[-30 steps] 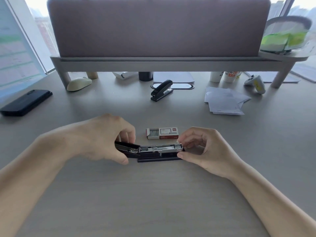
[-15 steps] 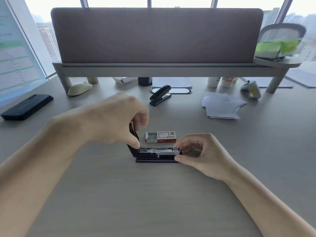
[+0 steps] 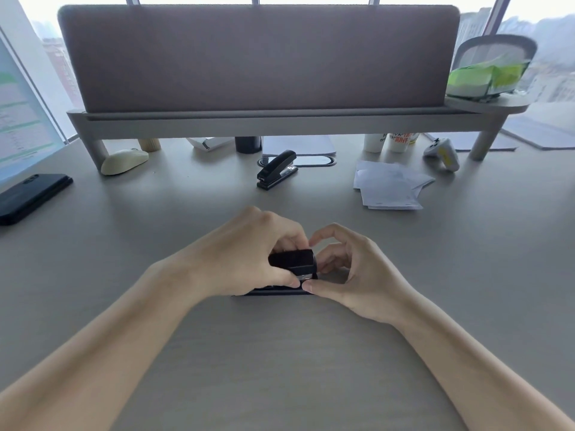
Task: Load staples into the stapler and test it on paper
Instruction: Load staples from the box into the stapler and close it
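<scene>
A small black stapler (image 3: 292,262) lies on the grey desk (image 3: 280,353) in front of me, its top cover down over the base. My left hand (image 3: 249,253) grips that cover from above, thumb on its near side. Curled at the stapler's right end is my right hand (image 3: 351,272), with the thumb tip touching the base and the fingers arched over the front. The staple box is hidden behind my hands. A loose pile of white paper slips (image 3: 389,188) lies farther back on the right.
A second black stapler (image 3: 277,169) stands at the back centre. A cream mouse (image 3: 124,161) and a black phone (image 3: 31,194) sit at the left. Cups (image 3: 389,141) and a game controller (image 3: 441,152) are back right under the monitor shelf (image 3: 280,119).
My left hand has swung the stapler's cover from folded back at the left, up and over, down onto the base. My right hand stayed at the front end; the staple box is now hidden.
</scene>
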Motion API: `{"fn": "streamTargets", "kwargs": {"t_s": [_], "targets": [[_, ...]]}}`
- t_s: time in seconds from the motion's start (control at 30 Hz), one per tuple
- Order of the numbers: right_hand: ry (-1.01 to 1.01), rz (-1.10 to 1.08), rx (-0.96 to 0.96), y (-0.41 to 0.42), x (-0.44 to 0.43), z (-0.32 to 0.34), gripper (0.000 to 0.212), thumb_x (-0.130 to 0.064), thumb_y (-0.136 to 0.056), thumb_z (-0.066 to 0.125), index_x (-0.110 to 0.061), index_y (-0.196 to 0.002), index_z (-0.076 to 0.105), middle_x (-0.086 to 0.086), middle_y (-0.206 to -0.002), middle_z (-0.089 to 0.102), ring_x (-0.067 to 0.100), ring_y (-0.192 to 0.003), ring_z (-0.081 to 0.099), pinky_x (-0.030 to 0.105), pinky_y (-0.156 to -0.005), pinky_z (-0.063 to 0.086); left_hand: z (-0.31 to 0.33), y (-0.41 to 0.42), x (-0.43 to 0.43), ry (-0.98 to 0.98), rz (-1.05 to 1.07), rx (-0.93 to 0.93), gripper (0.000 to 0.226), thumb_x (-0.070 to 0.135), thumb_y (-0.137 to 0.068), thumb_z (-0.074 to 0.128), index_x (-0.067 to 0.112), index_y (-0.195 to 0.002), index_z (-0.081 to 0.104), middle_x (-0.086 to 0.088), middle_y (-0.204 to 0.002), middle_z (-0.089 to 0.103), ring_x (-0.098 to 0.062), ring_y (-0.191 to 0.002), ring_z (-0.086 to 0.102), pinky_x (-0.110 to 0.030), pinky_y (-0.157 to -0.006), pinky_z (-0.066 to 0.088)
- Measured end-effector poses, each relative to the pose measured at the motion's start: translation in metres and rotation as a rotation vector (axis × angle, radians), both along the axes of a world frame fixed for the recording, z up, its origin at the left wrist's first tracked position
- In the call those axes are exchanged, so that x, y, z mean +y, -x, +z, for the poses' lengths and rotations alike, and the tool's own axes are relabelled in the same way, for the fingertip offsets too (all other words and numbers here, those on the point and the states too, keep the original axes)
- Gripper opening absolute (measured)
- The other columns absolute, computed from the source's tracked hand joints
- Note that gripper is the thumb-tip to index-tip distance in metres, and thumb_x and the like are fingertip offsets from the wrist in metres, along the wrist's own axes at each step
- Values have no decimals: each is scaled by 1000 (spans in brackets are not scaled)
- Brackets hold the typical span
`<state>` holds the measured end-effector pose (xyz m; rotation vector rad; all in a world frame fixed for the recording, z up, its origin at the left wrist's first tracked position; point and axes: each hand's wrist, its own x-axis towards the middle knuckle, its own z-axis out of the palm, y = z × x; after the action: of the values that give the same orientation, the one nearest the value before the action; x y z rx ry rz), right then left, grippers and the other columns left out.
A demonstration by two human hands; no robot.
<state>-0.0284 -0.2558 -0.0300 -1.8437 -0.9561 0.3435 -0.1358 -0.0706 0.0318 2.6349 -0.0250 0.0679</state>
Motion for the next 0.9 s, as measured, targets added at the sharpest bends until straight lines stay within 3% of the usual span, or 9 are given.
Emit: {"fn": "streamTargets", "kwargs": {"t_s": [0.07, 0.13, 0.23, 0.37, 0.47, 0.63, 0.73, 0.83, 0.9], "targets": [[3, -4, 1, 1, 0, 1, 48, -10, -76, 92, -31, -110, 65, -4, -83, 81, 17, -79, 77, 27, -84, 61, -2, 0, 0, 10, 10, -8, 22, 37, -82, 86, 32, -100, 76, 18, -87, 79, 2, -78, 73, -24, -75, 59], [0, -5, 14, 1, 0, 1, 48, -9, -76, 91, -31, -110, 65, -5, -81, 81, 15, -76, 76, 22, -81, 59, -4, -1, -2, 43, 66, -23, 18, 51, -94, 67, 34, -89, 72, 22, -69, 70, 4, -66, 65, -14, -64, 48], [1, -6, 12, 2, 0, 1, 50, -9, -77, 90, -30, -114, 64, -3, -83, 81, 16, -78, 76, 22, -83, 59, -12, -7, -12, 86, 189, -44, 54, 51, -108, 37, 33, -59, 53, 13, -47, 48, -5, -49, 47, -18, -54, 34], [0, -7, 22, 2, 0, 1, 53, -8, -77, 90, -31, -117, 64, -2, -85, 82, 17, -80, 78, 23, -82, 58, -22, -14, -27, 0, 239, -5, 64, 51, -109, 25, 15, -62, 49, 1, -58, 56, -25, -64, 59, -38, -68, 49], [-3, -10, 19, 1, 1, 0, 56, -9, -76, 91, -33, -118, 63, -2, -87, 82, 16, -83, 78, 26, -84, 59, -24, -18, -33, -50, 295, 21, 66, 52, -109, 23, 19, -58, 49, -5, -65, 60, -33, -73, 61, -38, -71, 47], [-17, -7, 15, 0, 1, -2, 61, -8, -75, 91, -35, -121, 60, -1, -88, 82, 17, -84, 79, 37, -91, 63, -26, -19, -37, -91, 325, 8, 67, 49, -111, 23, 20, -55, 44, -5, -60, 56, -36, -70, 60, -36, -68, 43], [-18, -5, 19, 1, 1, -2, 62, -8, -75, 91, -35, -121, 60, -1, -88, 83, 17, -85, 79, 37, -91, 63, -26, -19, -38, -123, 314, 18, 61, 44, -112, 24, 20, -62, 48, -2, -62, 52, -38, -75, 62, -38, -72, 50], [-16, 3, 22, 0, 1, -2, 62, -7, -75, 91, -33, -122, 59, -4, -88, 83, 14, -86, 79, 31, -89, 61, -27, -19, -40, -136, 304, 17, 38, 30, -113, 30, 17, -103, 64, 5, -62, 43, -41, -86, 65, -49, -82, 56], [-20, 4, 21, 0, 1, -2, 62, -8, -75, 91, -34, -121, 59, -4, -89, 83, 14, -86, 79, 32, -90, 60, -26, -19, -39, -145, 303, 16, 33, 28, -113, 33, 16, -112, 63, 5, -62, 41, -41, -85, 65, -50, -82, 56]]}}
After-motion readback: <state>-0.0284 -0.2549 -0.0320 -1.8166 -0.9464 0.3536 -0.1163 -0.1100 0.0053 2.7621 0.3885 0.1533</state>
